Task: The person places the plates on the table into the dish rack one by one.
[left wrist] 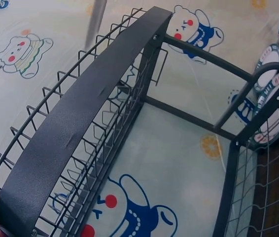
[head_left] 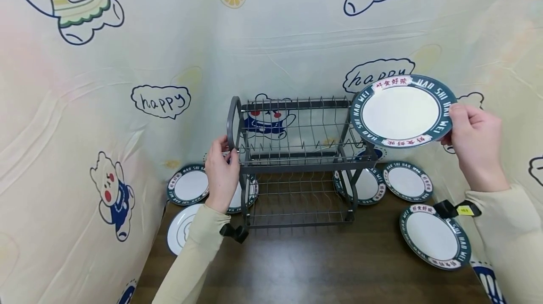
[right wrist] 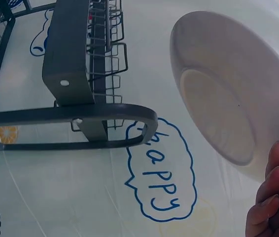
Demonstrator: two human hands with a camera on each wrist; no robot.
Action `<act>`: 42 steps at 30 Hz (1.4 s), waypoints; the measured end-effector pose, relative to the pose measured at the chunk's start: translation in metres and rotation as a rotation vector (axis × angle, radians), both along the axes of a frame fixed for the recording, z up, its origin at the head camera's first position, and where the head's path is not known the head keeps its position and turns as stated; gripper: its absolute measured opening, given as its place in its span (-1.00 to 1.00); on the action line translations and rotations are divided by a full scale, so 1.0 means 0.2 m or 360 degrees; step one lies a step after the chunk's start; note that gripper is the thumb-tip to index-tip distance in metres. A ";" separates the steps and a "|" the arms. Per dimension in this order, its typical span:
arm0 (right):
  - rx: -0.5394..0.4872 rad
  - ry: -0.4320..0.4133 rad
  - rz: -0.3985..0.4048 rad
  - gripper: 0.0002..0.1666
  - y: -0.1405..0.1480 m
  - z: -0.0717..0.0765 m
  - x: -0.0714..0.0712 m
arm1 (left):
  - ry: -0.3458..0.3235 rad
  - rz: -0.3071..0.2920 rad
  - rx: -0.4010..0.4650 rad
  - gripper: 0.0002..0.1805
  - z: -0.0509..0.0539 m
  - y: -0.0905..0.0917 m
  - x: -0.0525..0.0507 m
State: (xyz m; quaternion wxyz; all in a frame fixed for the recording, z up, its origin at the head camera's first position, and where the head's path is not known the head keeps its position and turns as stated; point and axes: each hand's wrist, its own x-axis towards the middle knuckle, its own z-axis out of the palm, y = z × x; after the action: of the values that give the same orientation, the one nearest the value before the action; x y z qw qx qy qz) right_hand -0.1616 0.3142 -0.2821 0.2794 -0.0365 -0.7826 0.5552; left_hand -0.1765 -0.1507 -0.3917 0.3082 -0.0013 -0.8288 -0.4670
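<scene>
Beside the two-tier dish rack (head_left: pixel 305 169) the left hand (head_left: pixel 222 176) grips, the right hand (head_left: pixel 477 146) pinches a teal-rimmed plate (head_left: pixel 400 113); every plate looks unracked.

Curtained booth (head_left: pixel 169 49): cartoon-print sheeting (head_left: pixel 284 68), table (head_left: pixel 297 266)

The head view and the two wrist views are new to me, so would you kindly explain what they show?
No robot here: these are a person's two bare hands. The head view looks forward and down from the person's head; the others look out from each wrist. A dark two-tier dish rack stands on a brown table. The left hand grips the rack's left end, while the right hand holds a green-rimmed plate by its edge, raised near the rack's right end. The right wrist view shows that plate's pale underside. More matching plates are on both sides of the rack, and a white plate is at the left, partly hidden by the sleeve.
</scene>
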 end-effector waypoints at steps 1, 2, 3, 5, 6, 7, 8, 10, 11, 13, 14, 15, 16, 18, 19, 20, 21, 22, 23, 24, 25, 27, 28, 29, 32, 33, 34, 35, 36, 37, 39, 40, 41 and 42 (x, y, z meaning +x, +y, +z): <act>0.0045 -0.0006 -0.0004 -0.59 0.00 0.00 -0.01 | 0.0002 -0.0003 -0.0008 -0.62 0.00 0.00 0.00; 0.0116 -0.0019 -0.0025 -0.58 0.00 0.01 -0.01 | 0.0001 -0.0003 -0.0014 -0.64 0.00 0.00 0.00; 0.0163 -0.0033 -0.0030 -0.57 0.00 0.01 -0.02 | 0.0001 -0.0002 -0.0014 -0.65 0.00 0.00 0.00; 0.0208 -0.0044 -0.0023 -0.57 -0.01 0.02 -0.04 | 0.0006 0.0002 -0.0015 -0.66 0.01 0.00 0.00; 0.0224 -0.0054 -0.0016 -0.57 -0.01 0.03 -0.05 | 0.0005 0.0004 -0.0016 -0.66 0.01 0.00 -0.01; 0.0240 -0.0061 -0.0013 -0.57 -0.01 0.03 -0.06 | 0.0003 0.0006 -0.0016 -0.67 0.00 -0.01 -0.01; 0.0247 -0.0064 -0.0011 -0.58 -0.01 0.03 -0.07 | 0.0001 0.0005 -0.0017 -0.67 0.01 -0.01 -0.01; 0.0264 -0.0055 -0.0011 -0.58 0.00 0.03 -0.09 | 0.0002 0.0000 -0.0016 -0.67 0.01 -0.01 -0.01; 0.0276 -0.0051 -0.0011 -0.58 0.00 0.03 -0.10 | 0.0001 -0.0002 -0.0014 -0.67 0.01 0.00 -0.01; 0.0312 -0.0036 -0.0016 -0.57 0.00 0.03 -0.12 | -0.0001 -0.0004 -0.0012 -0.67 0.01 0.00 -0.01; 0.0331 -0.0023 -0.0018 -0.56 -0.01 0.02 -0.13 | -0.0002 -0.0002 -0.0011 -0.67 0.01 0.00 -0.01; 0.0355 -0.0008 -0.0022 -0.55 -0.01 0.02 -0.14 | -0.0003 -0.0001 -0.0010 -0.67 0.01 0.00 -0.01; 0.0378 0.0002 -0.0026 -0.55 -0.02 0.02 -0.14 | -0.0003 0.0001 -0.0008 -0.67 0.01 0.00 -0.01; 0.0439 0.0047 -0.0042 -0.51 -0.03 0.02 -0.16 | -0.0005 0.0005 -0.0005 -0.67 0.00 0.00 -0.01; 0.0462 0.0072 -0.0047 -0.50 -0.04 0.02 -0.17 | -0.0006 0.0006 -0.0004 -0.67 0.00 0.00 -0.01; 0.0477 0.0094 -0.0047 -0.49 -0.04 0.02 -0.18 | -0.0006 0.0007 -0.0002 -0.67 0.00 0.00 -0.01; 0.0496 0.0115 -0.0050 -0.49 -0.05 0.02 -0.18 | -0.0006 0.0006 -0.0002 -0.67 0.00 0.00 -0.01; 0.0511 0.0131 -0.0050 -0.48 -0.06 0.02 -0.19 | -0.0006 0.0006 -0.0001 -0.67 0.00 0.00 -0.01; 0.0523 0.0147 -0.0048 -0.48 -0.06 0.02 -0.20 | -0.0006 0.0006 -0.0001 -0.67 0.00 0.00 -0.01; 0.0523 0.0148 -0.0044 -0.48 -0.07 0.02 -0.20 | -0.0007 0.0005 -0.0002 -0.67 0.00 0.00 -0.01; 0.0529 0.0152 -0.0040 -0.48 -0.07 0.02 -0.21 | -0.0007 0.0004 -0.0002 -0.67 0.00 0.00 -0.01; 0.0550 0.0157 -0.0051 -0.48 -0.08 0.01 -0.22 | -0.0007 0.0001 -0.0002 -0.67 0.00 0.00 -0.01; 0.0562 0.0159 -0.0053 -0.48 -0.08 0.01 -0.23 | -0.0008 0.0000 -0.0003 -0.67 0.00 0.00 -0.01; 0.0575 0.0164 -0.0058 -0.48 -0.09 0.01 -0.23 | -0.0008 -0.0001 -0.0004 -0.66 0.00 0.00 -0.01; 0.0632 0.0177 -0.0081 -0.49 -0.10 0.00 -0.25 | -0.0006 -0.0004 -0.0005 -0.66 0.00 0.00 -0.01; 0.0648 0.0181 -0.0086 -0.49 -0.11 0.00 -0.25 | -0.0004 -0.0003 -0.0006 -0.66 0.00 0.00 -0.01; 0.0663 0.0188 -0.0087 -0.49 -0.12 0.01 -0.26 | -0.0001 -0.0001 -0.0008 -0.67 0.00 0.00 -0.01; 0.0678 0.0199 -0.0092 -0.49 -0.12 0.01 -0.26 | 0.0001 0.0000 -0.0010 -0.67 0.00 0.00 -0.01; 0.0694 0.0214 -0.0099 -0.49 -0.13 0.01 -0.27 | 0.0002 0.0001 -0.0011 -0.67 0.01 0.00 -0.01; 0.0703 0.0228 -0.0102 -0.49 -0.14 0.01 -0.27 | 0.0003 0.0002 -0.0012 -0.67 0.01 0.00 -0.01; 0.0732 0.0269 -0.0125 -0.49 -0.15 0.01 -0.27 | 0.0001 0.0003 -0.0016 -0.66 0.01 0.00 -0.01; 0.0747 0.0290 -0.0135 -0.48 -0.16 0.01 -0.28 | -0.0001 0.0004 -0.0017 -0.66 0.01 0.00 -0.01; 0.0764 0.0305 -0.0150 -0.48 -0.17 0.01 -0.28 | -0.0003 0.0005 -0.0018 -0.66 0.01 0.00 -0.01; 0.0773 0.0314 -0.0157 -0.48 -0.18 0.02 -0.28 | -0.0004 0.0006 -0.0017 -0.66 0.01 0.00 -0.01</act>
State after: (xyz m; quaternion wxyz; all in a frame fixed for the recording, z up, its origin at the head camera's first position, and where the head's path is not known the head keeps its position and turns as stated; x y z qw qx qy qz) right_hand -0.2178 0.2786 -0.2787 0.3816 0.0478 -0.8591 0.3377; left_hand -0.1789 -0.1514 -0.3907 0.3078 -0.0008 -0.8318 -0.4619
